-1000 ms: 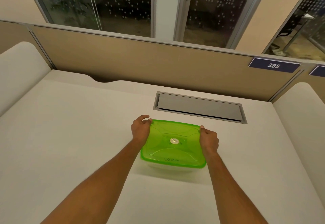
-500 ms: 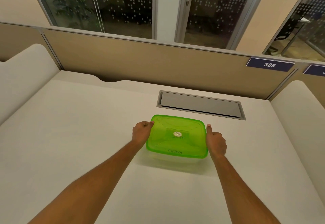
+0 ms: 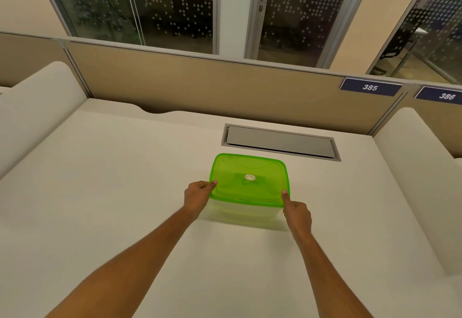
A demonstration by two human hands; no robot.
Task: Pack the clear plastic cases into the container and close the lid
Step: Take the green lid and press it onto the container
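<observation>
A clear container (image 3: pixel 246 214) stands on the white desk (image 3: pixel 100 192) with its green lid (image 3: pixel 250 180) on top. The lid has a small round sticker and handwriting near its middle. My left hand (image 3: pixel 198 196) is at the lid's near left corner, its thumb pressing on the rim and the fingers curled. At the near right corner, my right hand (image 3: pixel 296 211) presses its thumb on the lid edge, fingers folded. I cannot make out the clear plastic cases through the container wall.
A grey cable hatch (image 3: pixel 280 141) is set into the desk just behind the container. A tan partition (image 3: pixel 200 87) closes the back, with plates 385 (image 3: pixel 370 87) and 386 (image 3: pixel 446 96). White rounded dividers stand at the left (image 3: pixel 37 102) and right (image 3: pixel 420 180).
Both hands have slid from the lid's far corners along its sides to the near corners, pressing the rim. The container sits a little farther from me.
</observation>
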